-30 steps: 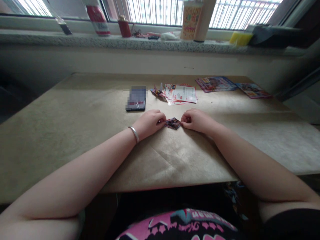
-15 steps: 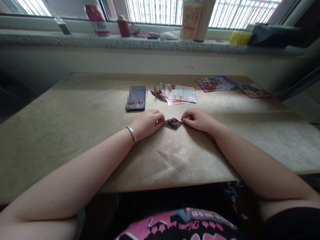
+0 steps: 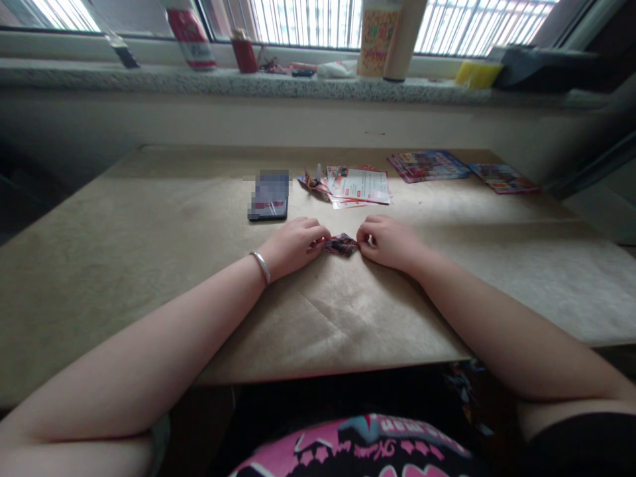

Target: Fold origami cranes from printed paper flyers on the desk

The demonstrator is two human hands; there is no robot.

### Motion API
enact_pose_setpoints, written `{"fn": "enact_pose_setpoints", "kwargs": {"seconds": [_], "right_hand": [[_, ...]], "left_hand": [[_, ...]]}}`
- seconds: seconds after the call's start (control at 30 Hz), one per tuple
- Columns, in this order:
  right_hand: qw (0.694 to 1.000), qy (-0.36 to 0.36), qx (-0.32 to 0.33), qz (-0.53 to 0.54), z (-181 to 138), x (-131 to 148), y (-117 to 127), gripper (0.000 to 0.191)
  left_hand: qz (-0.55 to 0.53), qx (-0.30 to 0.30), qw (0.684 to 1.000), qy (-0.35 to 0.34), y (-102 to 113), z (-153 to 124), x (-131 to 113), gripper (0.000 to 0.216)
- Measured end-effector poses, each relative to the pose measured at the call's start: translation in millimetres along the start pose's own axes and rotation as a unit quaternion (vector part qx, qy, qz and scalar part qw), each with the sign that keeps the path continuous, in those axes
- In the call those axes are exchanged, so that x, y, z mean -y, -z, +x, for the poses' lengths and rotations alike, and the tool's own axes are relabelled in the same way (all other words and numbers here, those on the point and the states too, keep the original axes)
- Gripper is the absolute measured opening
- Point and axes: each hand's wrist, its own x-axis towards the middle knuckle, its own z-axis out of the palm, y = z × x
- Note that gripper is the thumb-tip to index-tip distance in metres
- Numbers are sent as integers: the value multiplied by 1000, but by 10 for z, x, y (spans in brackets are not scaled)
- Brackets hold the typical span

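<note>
A small folded piece of printed paper (image 3: 342, 244), dark with many colours, lies on the table between my hands. Its left end is pinched in the fingers of my left hand (image 3: 298, 245), which has a silver bangle at the wrist. The right end sits between the thumb and forefinger of my right hand (image 3: 386, 240), curled so that a gap shows inside the pinch. Both hands rest on the tabletop. My fingertips partly cover the paper's two ends.
Beyond my left hand lies a blurred dark phone (image 3: 269, 197). Behind the paper are a folded colourful paper piece (image 3: 314, 183) and printed sheets (image 3: 362, 184). Two groups of colourful cards (image 3: 428, 165) lie at the back right. A can (image 3: 190, 36) and a cup (image 3: 378, 41) stand on the windowsill.
My right hand has shifted slightly left, its fingers more curled at the paper's right end. My left fingers have edged right, and the paper looks a little narrower and more crumpled.
</note>
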Motion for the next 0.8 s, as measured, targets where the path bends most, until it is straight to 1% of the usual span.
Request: {"fn": "enact_pose_setpoints", "kwargs": {"seconds": [0.13,0.2,0.3,0.37,0.43,0.5,0.57,0.6,0.67,0.73,0.8], "right_hand": [[997,3,-21,69,15,-41,-60,11],[994,-15,-31,106,33,-48,-77,11],[980,-73,-44,178,57,-48,-76,14],[962,-116,-27,246,63,-51,-69,19],[936,-138,-13,325,63,-53,-72,21],[908,-136,-20,396,56,-48,-88,19],[894,-122,-32,431,48,-28,-105,24],[897,-113,-34,426,45,-15,-112,26],[919,-93,-39,382,42,14,-122,25],[942,-71,-64,320,50,34,-134,19],[960,-48,-97,259,68,35,-155,14]], "left_hand": [[-35,-17,999,22,0,-11,2,12],[-70,-21,997,0,11,-20,-2,9],[-124,-33,991,-46,25,-28,-14,18],[-148,-54,986,-49,24,-26,-23,15],[-168,-76,982,-28,19,-20,-31,9],[-181,-90,979,10,15,-12,-34,10],[-186,-97,976,51,13,-6,-30,13],[-185,-98,975,69,12,-3,-25,14],[-174,-92,976,91,6,6,-10,16],[-153,-85,981,87,-10,20,9,16],[-115,-81,987,71,-35,38,28,15]]}}
